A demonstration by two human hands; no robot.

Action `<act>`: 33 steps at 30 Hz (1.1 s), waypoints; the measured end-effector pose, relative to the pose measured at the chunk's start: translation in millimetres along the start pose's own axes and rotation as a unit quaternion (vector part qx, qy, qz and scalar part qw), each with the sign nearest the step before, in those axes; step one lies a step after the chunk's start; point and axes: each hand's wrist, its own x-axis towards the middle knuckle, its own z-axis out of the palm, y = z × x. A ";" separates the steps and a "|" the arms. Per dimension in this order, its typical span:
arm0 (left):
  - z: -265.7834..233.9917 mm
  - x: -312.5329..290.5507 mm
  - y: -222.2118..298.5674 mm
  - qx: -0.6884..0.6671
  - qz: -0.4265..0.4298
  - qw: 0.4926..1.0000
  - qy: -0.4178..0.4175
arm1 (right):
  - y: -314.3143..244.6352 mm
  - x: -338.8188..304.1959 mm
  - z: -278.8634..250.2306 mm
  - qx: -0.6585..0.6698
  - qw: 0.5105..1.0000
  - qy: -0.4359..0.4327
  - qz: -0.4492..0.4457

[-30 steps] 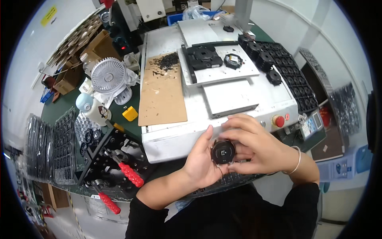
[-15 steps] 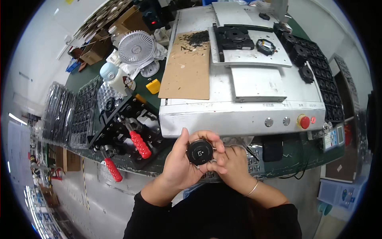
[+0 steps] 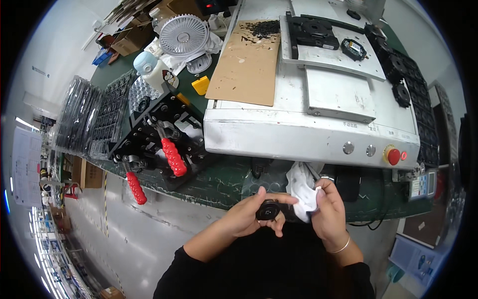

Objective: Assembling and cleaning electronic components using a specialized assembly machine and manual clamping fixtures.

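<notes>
A small round black part with a disc-shaped face [image 3: 268,211] sits in my left hand [image 3: 249,215], held between the thumb and the curled fingers. My left index finger stretches toward a crumpled white cloth [image 3: 302,192]. The cloth's right edge is pinched between the thumb and fingers of my right hand [image 3: 328,207]. It hangs in front of the bench edge, its upper end lying by a clear plastic sheet [image 3: 259,185]. A thin bracelet circles my right wrist.
Ahead stands a white machine [image 3: 298,137] with a red stop button [image 3: 393,156]. On it lie a cardboard sheet [image 3: 244,70] with black scraps and a black ring-shaped part [image 3: 353,49]. Left are a clamp fixture with red handles [image 3: 173,157], a fan [image 3: 184,36] and stacked trays [image 3: 77,117].
My right hand has left the black part, moved right and taken hold of the white cloth. My left hand, with the part, has shifted slightly lower and right. The view has tilted.
</notes>
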 end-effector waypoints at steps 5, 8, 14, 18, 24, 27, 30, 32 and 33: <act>5.8 10.0 -1.7 0.018 -0.004 0.999 0.048 | -12.6 -9.7 -0.8 0.087 0.981 0.072 0.157; 8.4 9.1 -0.1 -0.017 -0.004 0.998 0.057 | -8.9 -16.4 -20.1 -0.088 0.994 0.048 0.032; 20.1 6.7 4.9 -0.068 -0.005 0.997 0.024 | -11.3 10.2 -9.2 -0.269 0.862 -0.036 -0.429; 28.8 6.6 10.3 -0.053 0.147 0.981 0.115 | -16.5 -6.0 0.9 -0.219 0.933 -0.060 -0.279; 42.7 6.6 6.3 -0.034 0.239 0.953 0.184 | -24.5 6.5 44.3 -0.459 0.809 -0.141 -0.338; 42.7 6.0 3.6 -0.008 0.268 0.950 0.163 | -17.3 11.7 46.0 -0.488 0.773 -0.161 -0.373; 39.9 6.0 0.3 0.042 0.280 0.949 0.139 | -17.2 15.0 49.0 -0.481 0.760 -0.180 -0.399; 40.2 5.8 1.1 0.047 0.280 0.949 0.136 | -16.6 15.9 49.5 -0.489 0.752 -0.183 -0.401; 40.7 5.6 1.7 0.053 0.281 0.949 0.134 | -16.4 16.1 49.8 -0.497 0.745 -0.187 -0.403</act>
